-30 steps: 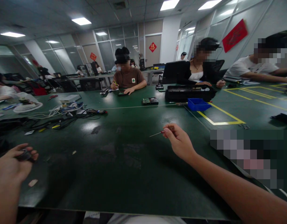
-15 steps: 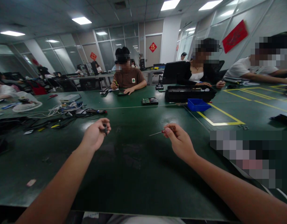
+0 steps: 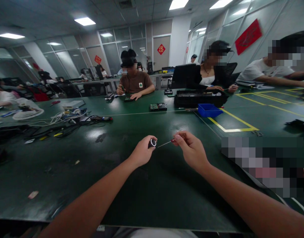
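Observation:
My left hand (image 3: 142, 152) is closed round a small dark round piece (image 3: 152, 143) with a bright ring on its face, above the middle of the green table (image 3: 147, 205). To its right, my right hand (image 3: 191, 150) pinches a thin screwdriver (image 3: 164, 144) by its reddish handle. The metal shaft points left, its tip close to the round piece; whether they touch I cannot tell. Both hands are raised over the tabletop.
Beyond my hands are a hard drive (image 3: 158, 106), a blue tray (image 3: 209, 110) and a long black casing (image 3: 201, 99). Cables (image 3: 65, 127) lie at the left. A person (image 3: 135, 81) works across the table, with others at the right.
My left hand has moved right with the dark round piece, from well apart to beside the screwdriver's tip. My right hand has stayed nearly still.

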A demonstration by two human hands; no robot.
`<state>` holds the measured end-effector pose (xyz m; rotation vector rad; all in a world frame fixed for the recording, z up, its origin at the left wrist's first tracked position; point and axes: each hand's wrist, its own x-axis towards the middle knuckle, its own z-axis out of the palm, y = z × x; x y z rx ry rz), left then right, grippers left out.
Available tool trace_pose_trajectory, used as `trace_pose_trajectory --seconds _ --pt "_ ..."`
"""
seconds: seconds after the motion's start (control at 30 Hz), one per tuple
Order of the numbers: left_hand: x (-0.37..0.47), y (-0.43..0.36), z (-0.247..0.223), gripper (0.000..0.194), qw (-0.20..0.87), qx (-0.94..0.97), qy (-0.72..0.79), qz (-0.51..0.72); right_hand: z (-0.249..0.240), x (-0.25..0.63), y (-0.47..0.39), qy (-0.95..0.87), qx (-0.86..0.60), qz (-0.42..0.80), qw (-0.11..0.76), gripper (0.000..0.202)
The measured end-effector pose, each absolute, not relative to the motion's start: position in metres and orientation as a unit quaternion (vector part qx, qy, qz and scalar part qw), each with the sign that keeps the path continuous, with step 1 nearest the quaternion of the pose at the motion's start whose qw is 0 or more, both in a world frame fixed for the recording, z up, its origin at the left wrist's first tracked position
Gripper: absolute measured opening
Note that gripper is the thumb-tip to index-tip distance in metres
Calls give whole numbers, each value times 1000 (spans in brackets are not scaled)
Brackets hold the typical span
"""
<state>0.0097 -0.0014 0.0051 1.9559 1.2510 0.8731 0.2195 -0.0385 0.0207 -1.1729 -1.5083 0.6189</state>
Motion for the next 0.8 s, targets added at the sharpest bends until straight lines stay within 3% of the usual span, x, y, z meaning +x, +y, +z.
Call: trace_pose_trajectory --seconds 0.8 --pt "-3 0 2 39 288 765 460 346 23 217 -38 -640 -536 233 499 28"
